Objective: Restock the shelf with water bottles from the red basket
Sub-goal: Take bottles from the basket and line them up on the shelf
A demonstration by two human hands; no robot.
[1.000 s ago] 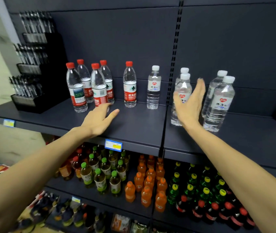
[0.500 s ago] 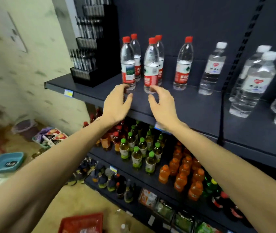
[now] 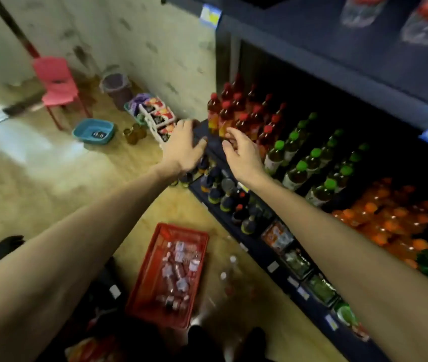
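Red basket [image 3: 155,259]: on the tan floor at the person's feet, just beside the shelving base; holds water bottles [image 3: 179,273] lying flat, blurred. Two or three clear bottles [image 3: 229,273] stand on the floor between basket and shelving.

Left hand [image 3: 184,150]: outstretched, palm down, fingers loosely spread, holding nothing.

Right hand [image 3: 242,152]: outstretched near the left, fingers slightly curled, holding nothing.

Lower shelves: dark-capped small bottles [image 3: 223,189] at the bottom; red-capped bottles [image 3: 236,113], green-capped bottles [image 3: 312,158] and orange bottles [image 3: 385,215] above.

Top shelf [image 3: 338,66]: bases of two clear bottles at the upper right edge.

Far floor: teal basin [image 3: 94,131], snack packets [image 3: 159,117], bin [image 3: 116,86], pink chair [image 3: 57,88].
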